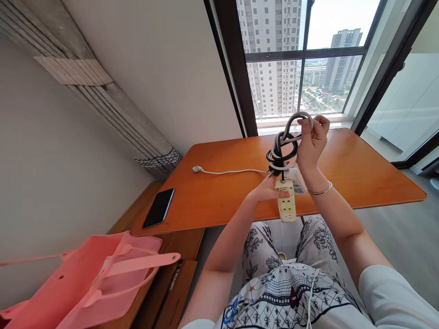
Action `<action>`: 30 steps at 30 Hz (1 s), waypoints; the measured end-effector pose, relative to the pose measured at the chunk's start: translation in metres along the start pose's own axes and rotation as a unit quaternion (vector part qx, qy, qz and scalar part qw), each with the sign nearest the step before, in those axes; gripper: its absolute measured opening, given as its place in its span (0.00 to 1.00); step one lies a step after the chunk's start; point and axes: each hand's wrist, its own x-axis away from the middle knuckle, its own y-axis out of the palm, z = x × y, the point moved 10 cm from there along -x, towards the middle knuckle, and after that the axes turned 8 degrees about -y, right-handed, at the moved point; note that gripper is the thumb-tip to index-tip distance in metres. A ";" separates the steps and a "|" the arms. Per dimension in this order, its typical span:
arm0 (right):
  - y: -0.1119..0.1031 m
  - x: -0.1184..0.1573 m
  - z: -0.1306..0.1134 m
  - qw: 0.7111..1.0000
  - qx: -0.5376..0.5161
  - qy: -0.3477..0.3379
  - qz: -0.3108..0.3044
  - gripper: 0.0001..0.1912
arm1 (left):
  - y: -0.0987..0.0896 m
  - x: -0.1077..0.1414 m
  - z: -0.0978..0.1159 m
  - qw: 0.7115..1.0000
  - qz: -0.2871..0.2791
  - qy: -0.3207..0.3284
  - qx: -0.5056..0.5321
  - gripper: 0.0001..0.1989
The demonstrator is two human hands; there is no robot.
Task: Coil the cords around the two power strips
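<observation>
My left hand (269, 188) is closed around the yellowed power strip (287, 208) at the end where its cord enters. The strip hangs over the table's front edge. Above it, my right hand (313, 141) pinches the top loop of a tangled bundle of black and white cables (281, 148). A white power strip (298, 180) lies behind the yellowed one, partly hidden by it and by my right wrist. From the bundle a white cord (233, 172) runs left across the table to a white plug (197, 169).
On the left of the orange-brown wooden table (212, 201) lies a black phone (158, 208). A pink bag (103, 278) with straps rests on a wooden cabinet at lower left. Beyond the table are a window (302, 59) and a tied curtain (116, 105).
</observation>
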 end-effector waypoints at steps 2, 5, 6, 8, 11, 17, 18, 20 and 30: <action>0.001 0.003 0.012 0.999 -0.019 0.025 0.020 0.24 | 0.000 -0.001 -0.005 0.999 -0.002 -0.002 -0.039 0.41; 0.005 0.007 0.033 0.997 -0.037 0.063 0.017 0.27 | -0.011 0.000 -0.005 0.996 0.032 0.009 -0.078 0.35; 0.005 0.008 0.040 0.996 -0.040 0.076 0.012 0.27 | -0.018 0.002 -0.004 0.996 0.047 0.007 -0.080 0.35; 0.010 0.011 0.052 0.994 -0.046 0.100 -0.014 0.27 | -0.034 0.005 -0.001 0.994 0.080 0.001 -0.069 0.35; 0.028 0.020 0.064 0.982 -0.069 0.147 -0.099 0.23 | -0.065 0.013 0.009 0.988 0.146 0.004 -0.054 0.38; 0.075 0.064 0.078 0.915 -0.139 0.244 -0.288 0.18 | -0.134 0.031 0.010 0.959 0.232 -0.117 -0.113 0.38; 0.082 0.074 0.080 0.902 -0.148 0.257 -0.314 0.19 | -0.146 0.034 0.008 0.950 0.240 -0.141 -0.141 0.39; 0.095 0.098 0.081 0.872 -0.162 0.283 -0.364 0.22 | -0.170 0.040 0.005 0.924 0.260 -0.180 -0.217 0.39; 0.114 0.211 0.088 0.747 -0.132 0.375 -0.533 0.42 | -0.257 0.051 -0.016 0.765 0.314 -0.318 -0.462 0.27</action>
